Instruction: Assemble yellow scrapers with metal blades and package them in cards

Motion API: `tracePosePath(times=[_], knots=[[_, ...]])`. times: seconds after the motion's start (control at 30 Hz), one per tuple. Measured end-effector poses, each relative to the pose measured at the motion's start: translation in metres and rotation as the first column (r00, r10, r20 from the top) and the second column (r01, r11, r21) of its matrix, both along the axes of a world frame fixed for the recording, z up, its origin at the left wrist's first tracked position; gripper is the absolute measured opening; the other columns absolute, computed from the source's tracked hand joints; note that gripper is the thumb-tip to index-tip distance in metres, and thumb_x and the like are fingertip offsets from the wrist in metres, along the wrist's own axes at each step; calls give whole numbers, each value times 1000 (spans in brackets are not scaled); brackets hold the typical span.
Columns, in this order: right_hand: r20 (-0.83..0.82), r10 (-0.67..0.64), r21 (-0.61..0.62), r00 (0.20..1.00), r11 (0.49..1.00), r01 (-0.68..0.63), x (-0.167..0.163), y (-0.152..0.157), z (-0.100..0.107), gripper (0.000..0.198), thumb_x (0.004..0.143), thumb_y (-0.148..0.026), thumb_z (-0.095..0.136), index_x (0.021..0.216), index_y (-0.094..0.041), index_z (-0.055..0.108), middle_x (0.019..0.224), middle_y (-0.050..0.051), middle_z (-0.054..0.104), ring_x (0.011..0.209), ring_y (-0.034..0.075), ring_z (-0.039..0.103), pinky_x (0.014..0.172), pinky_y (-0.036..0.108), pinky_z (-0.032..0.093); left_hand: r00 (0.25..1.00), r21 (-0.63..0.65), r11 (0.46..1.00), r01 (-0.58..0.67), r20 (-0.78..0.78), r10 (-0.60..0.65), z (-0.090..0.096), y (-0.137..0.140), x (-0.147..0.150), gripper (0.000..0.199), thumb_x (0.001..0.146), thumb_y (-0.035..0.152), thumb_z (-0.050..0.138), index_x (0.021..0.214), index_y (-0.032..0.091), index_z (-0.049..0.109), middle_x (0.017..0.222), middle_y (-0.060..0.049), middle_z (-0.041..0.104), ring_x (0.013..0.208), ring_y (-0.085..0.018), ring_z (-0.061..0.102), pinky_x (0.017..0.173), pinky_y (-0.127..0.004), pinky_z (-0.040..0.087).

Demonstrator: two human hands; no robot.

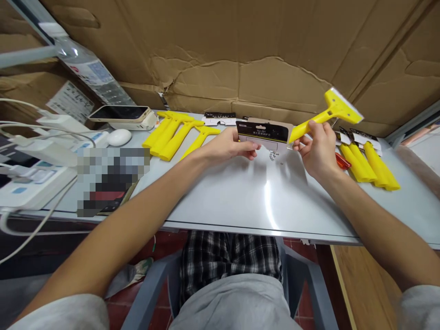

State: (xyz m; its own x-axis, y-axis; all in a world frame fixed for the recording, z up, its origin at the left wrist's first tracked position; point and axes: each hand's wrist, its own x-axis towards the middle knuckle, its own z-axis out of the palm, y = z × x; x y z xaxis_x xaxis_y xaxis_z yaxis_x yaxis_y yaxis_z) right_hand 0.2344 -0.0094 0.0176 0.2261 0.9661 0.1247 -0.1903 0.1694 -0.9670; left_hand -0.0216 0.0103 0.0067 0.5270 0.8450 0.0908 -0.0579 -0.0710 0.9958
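Note:
My left hand (pixel 242 145) pinches a black and white packaging card (pixel 263 131) marked TGJ-001 by its left side. My right hand (pixel 319 146) is closed round the handle of a yellow scraper (pixel 338 110), whose wide head points up and right. The handle's lower end meets the card's right edge. A red translucent handle (pixel 343 161) shows beside my right palm, and a thin metal tip pokes out at its fingers; I cannot tell whether that hand grips this tool too. Small screws (pixel 273 156) lie on the table below the card.
Several yellow scrapers (pixel 172 135) lie at left, and more yellow handles (pixel 373 167) with cards at right. A phone (pixel 118 113), power strip (pixel 34 185) with cables and water bottle (pixel 92 68) occupy the left end. Cardboard (pixel 240 46) walls the back of the table (pixel 233 201).

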Motion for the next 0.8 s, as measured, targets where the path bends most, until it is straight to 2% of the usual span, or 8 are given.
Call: tracePosePath(times=[0.13, 0.3, 0.4, 0.57, 0.8], knots=[[-29, -84, 30, 996, 996, 85, 11, 12, -4, 56, 80, -52, 75, 113, -26, 38, 103, 2, 62, 69, 8, 59, 57, 25, 48, 995, 26, 999, 43, -91, -40, 3, -1, -1, 35, 77, 40, 97, 97, 15, 80, 93, -10, 79, 75, -18, 73, 73, -36, 65], [18, -91, 43, 996, 995, 90, 19, 20, -10, 48, 86, -51, 70, 115, -26, 41, 113, 6, 63, 73, 9, 61, 59, 27, 50, 980, -23, 999, 39, -193, -43, 3, -3, 0, 34, 80, 41, 96, 94, 15, 79, 81, -9, 77, 68, -19, 72, 69, -36, 64], [-9, -104, 34, 995, 994, 104, 16, 18, -10, 49, 84, -50, 71, 114, -26, 41, 113, 5, 62, 71, 8, 60, 58, 27, 50, 981, -50, 999, 17, -192, -26, 0, -2, 0, 35, 79, 42, 96, 95, 15, 79, 82, -9, 77, 71, -20, 74, 70, -36, 65], [10, -75, 42, 997, 996, 75, 9, 10, -6, 58, 80, -56, 76, 114, -25, 39, 112, 5, 61, 71, 8, 59, 58, 26, 52, 987, -95, 995, -4, -158, -11, -6, -1, 1, 41, 78, 39, 98, 106, 15, 80, 102, -14, 80, 80, -21, 76, 75, -38, 67], [-6, -88, 55, 996, 995, 88, 11, 12, -3, 59, 80, -55, 76, 116, -26, 39, 108, 4, 61, 71, 9, 59, 58, 26, 51, 993, -142, 989, -46, -115, 30, -9, 1, 2, 36, 79, 40, 97, 98, 15, 79, 99, -13, 79, 77, -20, 75, 72, -37, 66]])
